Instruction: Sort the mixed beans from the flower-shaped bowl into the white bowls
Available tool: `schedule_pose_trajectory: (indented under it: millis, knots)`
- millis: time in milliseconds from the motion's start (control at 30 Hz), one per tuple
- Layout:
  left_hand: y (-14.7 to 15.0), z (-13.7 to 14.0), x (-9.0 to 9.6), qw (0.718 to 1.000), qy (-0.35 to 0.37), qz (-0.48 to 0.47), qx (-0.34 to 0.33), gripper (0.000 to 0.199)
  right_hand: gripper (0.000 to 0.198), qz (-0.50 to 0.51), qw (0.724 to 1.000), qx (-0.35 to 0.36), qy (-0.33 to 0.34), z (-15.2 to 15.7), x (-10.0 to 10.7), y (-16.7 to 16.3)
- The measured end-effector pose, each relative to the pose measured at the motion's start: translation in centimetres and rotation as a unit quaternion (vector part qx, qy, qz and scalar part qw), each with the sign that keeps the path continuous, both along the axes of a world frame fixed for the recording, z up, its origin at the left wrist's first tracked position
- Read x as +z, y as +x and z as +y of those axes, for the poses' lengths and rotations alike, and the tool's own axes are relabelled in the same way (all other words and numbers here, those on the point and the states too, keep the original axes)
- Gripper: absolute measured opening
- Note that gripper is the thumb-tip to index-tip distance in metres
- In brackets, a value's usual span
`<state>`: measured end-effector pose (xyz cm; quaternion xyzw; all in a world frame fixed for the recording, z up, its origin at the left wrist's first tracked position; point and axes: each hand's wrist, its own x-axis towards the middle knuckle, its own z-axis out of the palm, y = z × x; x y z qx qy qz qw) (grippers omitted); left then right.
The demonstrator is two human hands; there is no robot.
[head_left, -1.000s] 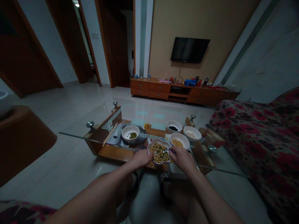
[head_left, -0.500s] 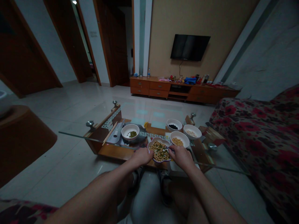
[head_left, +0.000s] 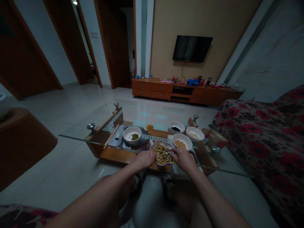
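Near the glass table's front edge is a flower-shaped dish (head_left: pixel 152 146) with a purplish rim, filled with yellow soybeans and green mung beans mixed together. My left hand (head_left: pixel 145 159) is closed on its left rim, thumb on top. At the right side, my right hand (head_left: pixel 184 158) pinches a thin utensil (head_left: pixel 169 150) that looks like a spoon; its tip is over the beans and hard to make out. Just behind my right hand stands a white bowl of soybeans (head_left: pixel 180 144). A white bowl with some mung beans (head_left: pixel 134 136) stands to the left.
Farther back on the glass table (head_left: pixel 83 138) are a bowl of black beans (head_left: pixel 176 129) and a bowl of pale pieces (head_left: pixel 194 136). Chopsticks (head_left: pixel 111 136) lie at the left. A floral sofa (head_left: pixel 256 126) flanks the right; a low cabinet (head_left: pixel 161 88) stands beyond.
The mixed beans around the utensil's tip have shifted slightly. Both hands keep their hold in nearly the same places, and the view has moved a little.
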<state>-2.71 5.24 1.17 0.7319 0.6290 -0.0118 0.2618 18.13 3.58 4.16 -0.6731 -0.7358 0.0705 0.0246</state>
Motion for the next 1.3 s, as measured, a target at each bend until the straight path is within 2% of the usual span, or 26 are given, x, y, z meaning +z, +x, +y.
schedule_pose_trajectory:
  millis: [233, 333, 467, 600, 767, 1000, 1133, 1300]
  knots:
    - [0.1, -0.1, 0.5, 1.0, -0.007, 0.001, 0.006, 0.06, 0.034, 0.026, 0.999, 0.005, 0.028, 0.1, 0.0, 0.2]
    - [0.1, 0.0, 0.3, 1.0, -0.001, 0.002, 0.0, 0.06, 0.033, 0.048, 0.997, -0.006, 0.065, -0.1, 0.3, 0.6]
    - [0.1, 0.1, 0.1, 1.0, 0.013, 0.008, -0.019, 0.058, 0.034, 0.071, 0.986, -0.07, 0.134, -0.2, 0.7, 2.0]
    - [0.1, 0.0, 0.2, 1.0, 0.01, 0.007, -0.008, 0.058, 0.033, 0.077, 0.973, -0.126, 0.18, -0.2, 0.6, 3.8]
    - [0.3, -0.1, 0.5, 1.0, 0.007, 0.002, 0.006, 0.055, 0.035, 0.061, 0.967, -0.155, 0.192, -0.2, 0.4, 4.7]
    - [0.3, -0.1, 0.3, 1.0, 0.012, -0.001, 0.001, 0.056, 0.037, 0.05, 0.963, -0.195, 0.177, -0.2, 0.6, 4.2]
    - [0.3, -0.2, 0.5, 1.0, 0.009, 0.004, 0.007, 0.057, 0.035, 0.066, 0.969, -0.159, 0.175, -0.3, 0.7, 3.4]
    - [0.4, -0.1, 0.7, 1.0, 0.008, 0.008, 0.007, 0.056, 0.033, 0.077, 0.992, -0.052, 0.09, -0.5, 0.6, 2.0]
